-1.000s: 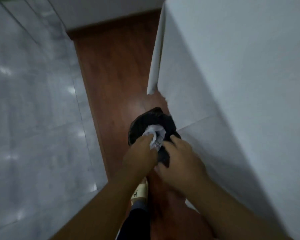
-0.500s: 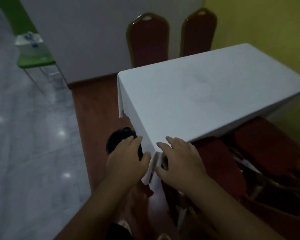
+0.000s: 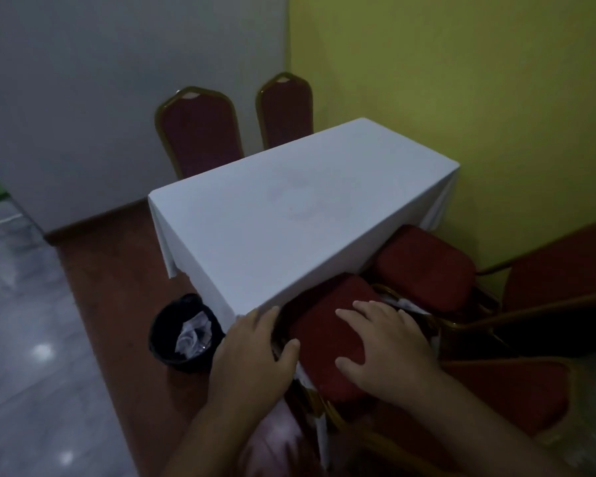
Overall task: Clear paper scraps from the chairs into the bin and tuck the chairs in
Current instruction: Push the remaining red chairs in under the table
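A black bin (image 3: 166, 342) stands on the wooden floor by the table's near left corner, with crumpled white paper scraps (image 3: 193, 335) inside. My left hand (image 3: 252, 359) hovers beside the left edge of the nearest red chair seat (image 3: 324, 328), fingers spread and empty. My right hand (image 3: 389, 346) lies flat on that seat, fingers apart, holding nothing. A second red chair (image 3: 427, 266) sits to its right, partly under the white-clothed table (image 3: 289, 215). White paper scraps (image 3: 410, 304) show in the gap between the two seats.
Two red chairs (image 3: 200, 132) with gold frames stand at the table's far side against the grey wall. Another red chair (image 3: 558, 270) leans at the right by the yellow wall. Grey tiled floor (image 3: 21, 339) lies to the left.
My hands let the paper go into the bin, then moved right from the table corner to the nearest chair seat. The view has lifted to show the whole table.
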Action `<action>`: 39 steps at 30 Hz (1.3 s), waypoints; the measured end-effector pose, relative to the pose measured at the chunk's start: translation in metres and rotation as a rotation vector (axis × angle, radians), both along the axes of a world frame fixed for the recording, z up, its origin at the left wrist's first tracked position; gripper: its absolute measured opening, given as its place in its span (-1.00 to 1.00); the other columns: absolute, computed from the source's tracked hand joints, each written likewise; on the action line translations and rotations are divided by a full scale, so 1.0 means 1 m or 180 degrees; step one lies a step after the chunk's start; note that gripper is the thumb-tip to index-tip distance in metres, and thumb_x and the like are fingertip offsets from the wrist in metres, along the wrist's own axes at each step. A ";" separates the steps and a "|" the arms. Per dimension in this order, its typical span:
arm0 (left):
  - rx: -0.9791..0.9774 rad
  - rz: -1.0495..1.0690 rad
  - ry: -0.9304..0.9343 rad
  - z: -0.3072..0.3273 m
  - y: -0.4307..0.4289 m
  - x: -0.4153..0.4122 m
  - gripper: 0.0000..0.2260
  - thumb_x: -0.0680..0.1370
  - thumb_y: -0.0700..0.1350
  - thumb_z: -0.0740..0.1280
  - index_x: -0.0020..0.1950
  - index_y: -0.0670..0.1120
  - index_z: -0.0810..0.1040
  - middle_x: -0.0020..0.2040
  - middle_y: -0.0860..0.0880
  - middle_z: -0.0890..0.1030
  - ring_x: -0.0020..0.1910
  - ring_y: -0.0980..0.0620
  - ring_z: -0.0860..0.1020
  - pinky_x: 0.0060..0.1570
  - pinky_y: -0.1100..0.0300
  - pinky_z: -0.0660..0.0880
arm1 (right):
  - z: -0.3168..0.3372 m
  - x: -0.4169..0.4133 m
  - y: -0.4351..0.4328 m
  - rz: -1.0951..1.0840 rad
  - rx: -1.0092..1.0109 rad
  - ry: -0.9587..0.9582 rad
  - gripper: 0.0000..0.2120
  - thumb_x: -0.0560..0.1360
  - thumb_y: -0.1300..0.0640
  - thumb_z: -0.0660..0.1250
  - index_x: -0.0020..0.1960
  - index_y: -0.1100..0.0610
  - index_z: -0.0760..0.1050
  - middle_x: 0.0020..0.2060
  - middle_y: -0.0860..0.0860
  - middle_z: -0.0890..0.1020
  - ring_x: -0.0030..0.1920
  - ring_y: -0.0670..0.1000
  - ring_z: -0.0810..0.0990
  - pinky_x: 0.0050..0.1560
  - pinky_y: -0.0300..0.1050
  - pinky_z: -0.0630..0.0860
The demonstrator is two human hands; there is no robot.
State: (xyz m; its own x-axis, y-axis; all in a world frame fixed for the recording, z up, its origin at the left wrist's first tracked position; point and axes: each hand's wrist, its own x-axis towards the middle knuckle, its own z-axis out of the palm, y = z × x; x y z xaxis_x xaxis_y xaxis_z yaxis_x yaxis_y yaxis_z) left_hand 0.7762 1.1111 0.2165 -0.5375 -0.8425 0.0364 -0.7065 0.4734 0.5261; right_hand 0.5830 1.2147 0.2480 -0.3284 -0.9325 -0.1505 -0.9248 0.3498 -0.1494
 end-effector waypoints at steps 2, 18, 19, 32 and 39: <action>0.0160 -0.0023 -0.0140 -0.004 0.021 -0.014 -0.42 0.53 0.30 0.19 0.52 0.15 0.26 0.49 0.07 0.34 0.48 0.06 0.27 0.38 0.06 0.33 | -0.001 -0.023 0.015 0.0067 0.0018 -0.0011 -0.26 0.39 -0.35 0.22 0.51 -0.21 0.11 0.52 -0.11 0.22 0.52 -0.02 0.10 0.51 0.14 0.08; -0.0091 0.0091 -0.0491 0.034 0.125 -0.256 -0.37 0.51 0.34 0.10 0.55 0.16 0.16 0.56 0.07 0.24 0.55 0.03 0.17 0.47 -0.07 0.24 | 0.015 -0.277 0.096 0.0410 -0.0099 0.0081 -0.25 0.37 -0.38 0.17 0.51 -0.20 0.12 0.51 -0.12 0.23 0.52 -0.02 0.10 0.49 0.17 0.06; -0.0127 0.0037 -0.0504 0.034 0.124 -0.265 -0.37 0.51 0.33 0.10 0.55 0.15 0.18 0.55 0.05 0.25 0.54 0.01 0.19 0.45 -0.08 0.26 | 0.018 -0.285 0.097 0.0388 -0.0137 0.0112 -0.26 0.37 -0.37 0.16 0.50 -0.19 0.15 0.50 -0.12 0.25 0.52 -0.02 0.12 0.48 0.17 0.09; -0.0213 -0.0179 -0.0348 0.033 0.128 -0.367 -0.33 0.51 0.28 0.23 0.55 0.02 0.23 0.52 0.02 0.33 0.50 0.01 0.27 0.44 0.06 0.30 | 0.010 -0.412 0.100 0.0460 -0.0306 0.0014 -0.32 0.38 -0.27 0.31 0.43 -0.02 0.34 0.38 -0.06 0.43 0.38 -0.01 0.36 0.37 -0.06 0.26; 0.0065 0.0204 -0.0045 0.019 0.132 -0.499 -0.38 0.50 0.25 0.29 0.50 0.05 0.30 0.46 0.09 0.39 0.46 0.09 0.31 0.42 0.10 0.33 | -0.010 -0.599 0.067 0.0956 -0.0457 0.0015 -0.36 0.37 -0.37 0.25 0.35 -0.06 0.42 0.30 -0.11 0.52 0.33 -0.07 0.42 0.32 -0.09 0.32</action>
State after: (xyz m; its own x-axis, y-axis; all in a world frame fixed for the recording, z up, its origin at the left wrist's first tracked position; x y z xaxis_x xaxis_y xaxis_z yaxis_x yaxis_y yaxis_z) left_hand 0.2768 1.2428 0.2356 -0.4828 -0.8757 0.0116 -0.7424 0.4163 0.5249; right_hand -0.0157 1.2817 0.2376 -0.0361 -0.9993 -0.0096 -0.9842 0.0372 -0.1730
